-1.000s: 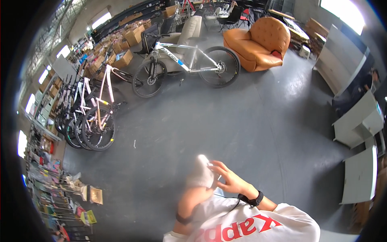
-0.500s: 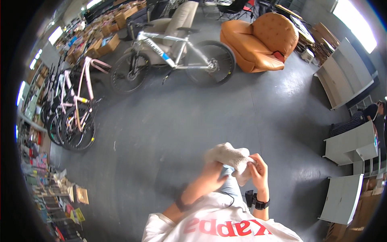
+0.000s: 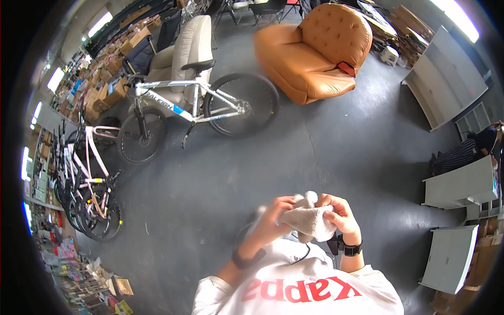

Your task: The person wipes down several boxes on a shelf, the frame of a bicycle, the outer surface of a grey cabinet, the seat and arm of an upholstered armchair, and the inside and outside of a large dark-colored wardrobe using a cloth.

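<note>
A soft, fuzzy beige item (image 3: pixel 310 220), with small rounded lobes like those of a plush toy, is held up in front of my white shirt. Its exact kind cannot be made out. My left hand (image 3: pixel 273 222) is closed on its left side, fingers over the upper edge. My right hand (image 3: pixel 342 214) pinches the opposite side between thumb and fingers. The item sags a little between the two hands. Around my right wrist is a black watch (image 3: pixel 352 249).
A white bicycle (image 3: pixel 191 102) stands ahead to the left, before a beige armchair (image 3: pixel 191 47). Pink bicycles (image 3: pixel 94 157) crowd the left. An orange sofa (image 3: pixel 315 63) stands ahead. White cabinets (image 3: pixel 450 258) line the right, where another person (image 3: pixel 467 149) is near. Cardboard boxes (image 3: pixel 113 92) fill the far left.
Both hands have brought the beige item nearer my chest and turned it, so its lobes now point up. My left hand has shifted its hold. The whole view has tilted and swung slightly.
</note>
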`<action>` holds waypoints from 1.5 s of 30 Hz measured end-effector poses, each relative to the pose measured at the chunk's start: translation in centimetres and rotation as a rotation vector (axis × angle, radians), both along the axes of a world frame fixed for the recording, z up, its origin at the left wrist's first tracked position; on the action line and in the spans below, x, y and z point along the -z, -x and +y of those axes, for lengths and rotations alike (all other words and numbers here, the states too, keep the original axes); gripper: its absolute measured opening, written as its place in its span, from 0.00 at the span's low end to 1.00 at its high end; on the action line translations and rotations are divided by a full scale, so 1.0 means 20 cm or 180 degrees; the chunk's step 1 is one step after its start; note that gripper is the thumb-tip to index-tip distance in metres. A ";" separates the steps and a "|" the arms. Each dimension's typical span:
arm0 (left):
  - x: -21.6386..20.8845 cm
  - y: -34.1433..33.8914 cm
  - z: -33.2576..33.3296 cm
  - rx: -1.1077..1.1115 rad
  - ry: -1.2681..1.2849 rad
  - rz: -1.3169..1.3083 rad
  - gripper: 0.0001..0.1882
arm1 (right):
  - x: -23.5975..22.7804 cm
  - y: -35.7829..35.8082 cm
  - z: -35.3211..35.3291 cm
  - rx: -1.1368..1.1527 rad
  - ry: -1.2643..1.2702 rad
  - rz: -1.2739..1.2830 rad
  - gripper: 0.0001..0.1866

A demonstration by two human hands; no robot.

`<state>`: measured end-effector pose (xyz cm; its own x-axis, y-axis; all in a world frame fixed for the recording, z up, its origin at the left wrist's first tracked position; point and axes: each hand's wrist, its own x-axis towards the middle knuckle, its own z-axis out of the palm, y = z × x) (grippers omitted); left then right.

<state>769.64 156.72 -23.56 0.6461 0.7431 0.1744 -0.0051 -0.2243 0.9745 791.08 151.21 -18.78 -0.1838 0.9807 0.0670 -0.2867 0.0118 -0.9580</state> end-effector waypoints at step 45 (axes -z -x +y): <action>0.28 -1.49 4.53 -0.2167 0.0892 -0.0004 0.07 | 0.29 -1.86 4.89 0.0385 -0.0256 -0.1748 0.09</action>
<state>799.54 247.40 -29.22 0.0256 0.9964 -0.0806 0.0453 0.0794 0.9958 828.27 248.91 -24.57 -0.0994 0.9927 0.0686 0.2613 0.0926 -0.9608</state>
